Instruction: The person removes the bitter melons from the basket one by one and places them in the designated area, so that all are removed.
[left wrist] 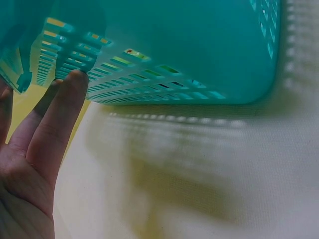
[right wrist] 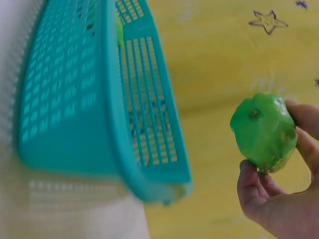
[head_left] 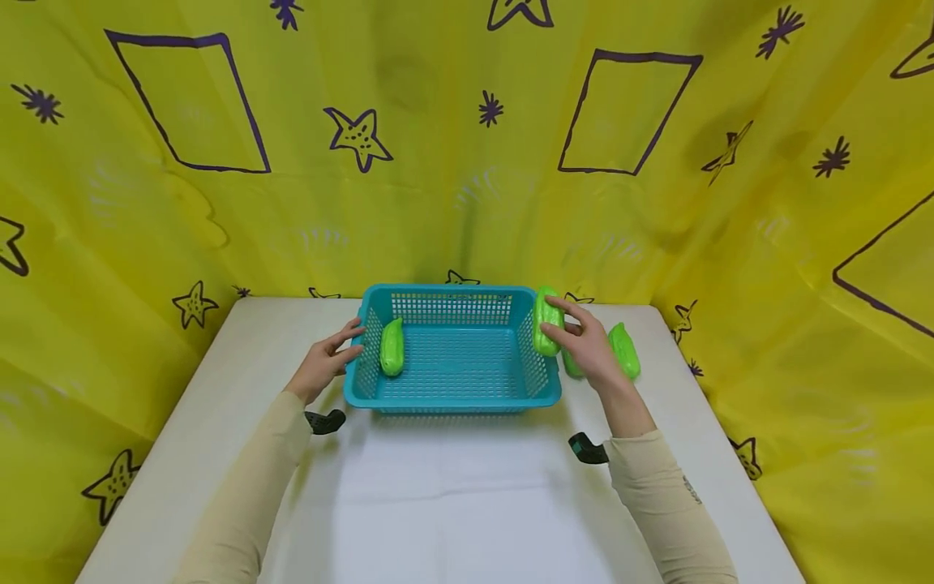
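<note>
My right hand (head_left: 589, 345) pinches a bright green, glossy, ridged gourd (head_left: 546, 323) between thumb and fingers, above the right rim of the turquoise plastic basket (head_left: 460, 403). In the right wrist view, the rounded end of this gourd (right wrist: 264, 132) faces the camera, apart from the basket wall. My left hand (head_left: 324, 362) touches the basket's left side; in the left wrist view its fingers (left wrist: 57, 124) lie extended against the perforated outer wall. Inside the basket, along its left wall, lies another green gourd (head_left: 392, 347).
Right of the basket, a green gourd (head_left: 624, 350) lies on the white table (head_left: 438, 495); another green gourd (head_left: 571, 365) is mostly hidden behind my right hand. A yellow curtain (head_left: 460, 211) with drawn stars and frames surrounds the table's back and sides.
</note>
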{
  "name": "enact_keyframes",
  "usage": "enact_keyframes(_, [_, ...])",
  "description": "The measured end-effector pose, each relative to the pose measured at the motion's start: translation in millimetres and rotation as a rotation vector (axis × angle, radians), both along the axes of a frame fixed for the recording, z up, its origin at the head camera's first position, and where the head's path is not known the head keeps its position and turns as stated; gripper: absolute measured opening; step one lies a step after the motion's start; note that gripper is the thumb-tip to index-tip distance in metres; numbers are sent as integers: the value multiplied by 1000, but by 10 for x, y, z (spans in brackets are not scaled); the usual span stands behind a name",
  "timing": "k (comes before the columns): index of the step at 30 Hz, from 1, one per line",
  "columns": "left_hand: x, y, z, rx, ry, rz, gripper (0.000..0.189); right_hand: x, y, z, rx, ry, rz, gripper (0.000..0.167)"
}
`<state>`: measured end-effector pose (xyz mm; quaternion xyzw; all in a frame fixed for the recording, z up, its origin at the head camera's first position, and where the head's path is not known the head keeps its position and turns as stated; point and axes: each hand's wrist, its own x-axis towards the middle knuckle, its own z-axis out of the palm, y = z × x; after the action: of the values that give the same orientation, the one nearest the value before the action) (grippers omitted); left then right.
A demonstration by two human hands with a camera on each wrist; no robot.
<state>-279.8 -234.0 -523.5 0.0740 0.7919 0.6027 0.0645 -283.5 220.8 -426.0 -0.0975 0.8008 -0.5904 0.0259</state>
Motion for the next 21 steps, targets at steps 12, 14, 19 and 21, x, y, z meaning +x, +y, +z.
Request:
enact_keyframes(12, [133,98,207,51,-26,13,54,163,677,-262,87,-82,-3,64])
enact_keyframes(14, [175,143,281,67,-37,7,52,189,795,-298,108,-82,12,64])
enact_keyframes(19, [188,159,300,56,-48,6,52,230,995,-441,151,-99,38,63])
enact_keyframes(21, [196,152,324,45,-45,10,52,239,1038,-507,167,-118,43,64])
